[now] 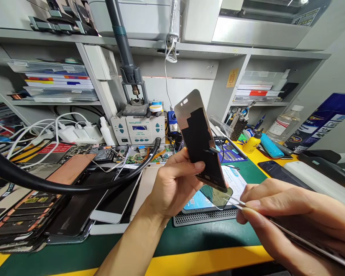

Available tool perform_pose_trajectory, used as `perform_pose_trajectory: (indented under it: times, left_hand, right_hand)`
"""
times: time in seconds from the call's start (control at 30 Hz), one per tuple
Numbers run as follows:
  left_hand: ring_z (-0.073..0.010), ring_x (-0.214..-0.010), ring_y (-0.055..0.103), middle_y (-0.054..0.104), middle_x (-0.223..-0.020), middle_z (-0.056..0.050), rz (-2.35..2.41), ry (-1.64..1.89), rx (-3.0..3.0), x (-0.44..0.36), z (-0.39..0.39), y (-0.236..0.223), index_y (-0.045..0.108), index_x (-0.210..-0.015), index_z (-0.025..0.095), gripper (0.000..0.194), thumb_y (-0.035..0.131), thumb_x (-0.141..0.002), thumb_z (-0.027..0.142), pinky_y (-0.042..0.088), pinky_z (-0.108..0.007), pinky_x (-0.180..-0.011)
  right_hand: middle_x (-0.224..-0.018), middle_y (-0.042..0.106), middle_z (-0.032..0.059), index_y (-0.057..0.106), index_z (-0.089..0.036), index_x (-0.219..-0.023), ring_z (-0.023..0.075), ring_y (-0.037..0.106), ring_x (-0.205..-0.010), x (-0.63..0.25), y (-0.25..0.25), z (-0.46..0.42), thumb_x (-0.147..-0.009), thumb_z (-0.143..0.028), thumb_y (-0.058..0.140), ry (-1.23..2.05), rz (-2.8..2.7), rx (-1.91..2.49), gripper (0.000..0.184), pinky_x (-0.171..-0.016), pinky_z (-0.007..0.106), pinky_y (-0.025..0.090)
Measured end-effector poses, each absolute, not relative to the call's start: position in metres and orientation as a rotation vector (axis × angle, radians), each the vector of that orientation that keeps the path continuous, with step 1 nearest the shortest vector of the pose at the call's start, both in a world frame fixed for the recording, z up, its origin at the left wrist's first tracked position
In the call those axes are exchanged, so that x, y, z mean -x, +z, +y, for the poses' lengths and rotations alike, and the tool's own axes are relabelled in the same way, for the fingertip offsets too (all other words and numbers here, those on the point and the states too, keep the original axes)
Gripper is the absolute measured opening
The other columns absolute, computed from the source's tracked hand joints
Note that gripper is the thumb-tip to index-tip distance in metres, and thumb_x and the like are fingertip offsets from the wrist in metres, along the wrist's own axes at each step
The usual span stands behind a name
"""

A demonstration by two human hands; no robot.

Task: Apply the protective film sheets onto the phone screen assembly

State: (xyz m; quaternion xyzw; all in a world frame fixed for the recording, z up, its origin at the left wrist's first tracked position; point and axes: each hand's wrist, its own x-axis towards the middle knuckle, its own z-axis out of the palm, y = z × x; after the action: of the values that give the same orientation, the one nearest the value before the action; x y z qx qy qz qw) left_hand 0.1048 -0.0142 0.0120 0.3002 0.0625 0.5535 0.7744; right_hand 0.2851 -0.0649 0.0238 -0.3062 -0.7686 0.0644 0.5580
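My left hand (pixel 178 178) grips a phone screen panel (pixel 199 138), thumb across its dark back and fingers behind. The panel is tilted nearly upright, with a greyish top end and a small cutout there. In my right hand (pixel 287 207) is a pair of metal tweezers (pixel 240 203), pinched between thumb and fingers, tips pointing left near the panel's lower corner. Whether the tips touch it I cannot tell. Below lies a dark glassy phone part (pixel 217 197) on a blue and white box (pixel 238 178), above a perforated grey mat (pixel 201 219).
A thick black hose (pixel 83 188) arcs across the left side over several phones and screens (pixel 112 199). At the back stands a soldering station (pixel 139 129). Bottles and a blue spray can (pixel 322 122) line the right. The green mat (pixel 178 243) has a yellow edge.
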Motion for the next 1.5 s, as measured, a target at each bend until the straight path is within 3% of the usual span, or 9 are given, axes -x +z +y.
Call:
perform_pose_trajectory:
  times: [1.17,1.5]
  left_hand:
    - [-0.0192,-0.084,0.061,0.067,-0.083,-0.009,0.12,1.199,-0.677,-0.1056,-0.0141,0.0126,0.072,-0.086,0.01,0.014,0.064,-0.077,0.005,0.049,-0.034,-0.085]
    - [-0.0181,-0.081,0.063,0.066,-0.084,-0.007,0.111,1.211,-0.716,-0.1055,-0.0134,0.0088,0.071,-0.088,0.011,0.016,0.059,-0.08,0.004,0.051,-0.035,-0.085]
  right_hand:
    - [-0.08,0.076,0.0006,0.068,-0.023,-0.091,0.0151,0.071,-0.058,-0.2929,0.0262,-0.0661,-0.077,-0.007,0.074,0.054,-1.921,0.76,0.022,-0.05,0.025,0.054]
    - [-0.077,0.074,-0.0005,0.068,-0.025,-0.093,0.0122,0.068,-0.057,-0.2887,0.0264,-0.0647,-0.079,-0.006,0.069,0.161,-1.889,0.724,0.023,-0.048,0.022,0.05]
